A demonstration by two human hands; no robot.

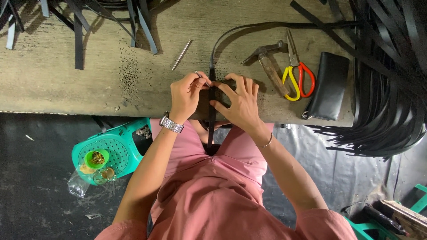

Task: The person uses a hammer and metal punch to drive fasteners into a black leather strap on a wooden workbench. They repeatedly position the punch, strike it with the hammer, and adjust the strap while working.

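Note:
A long black strap (211,113) runs from the workbench down over its front edge toward my lap. My left hand (186,94), with a metal wristwatch, pinches a thin metal tool (201,76) against the strap near the bench edge. My right hand (240,101) presses the strap flat with spread fingers just beside it. Both hands touch the strap at the same spot.
On the wooden workbench (89,84) lie a metal rod (181,54), a hammer (269,64), yellow-and-red scissors (297,71) and a black wallet-like pouch (329,86). Heaps of black straps (391,89) hang at the right. A green stool (111,149) with small containers stands at lower left.

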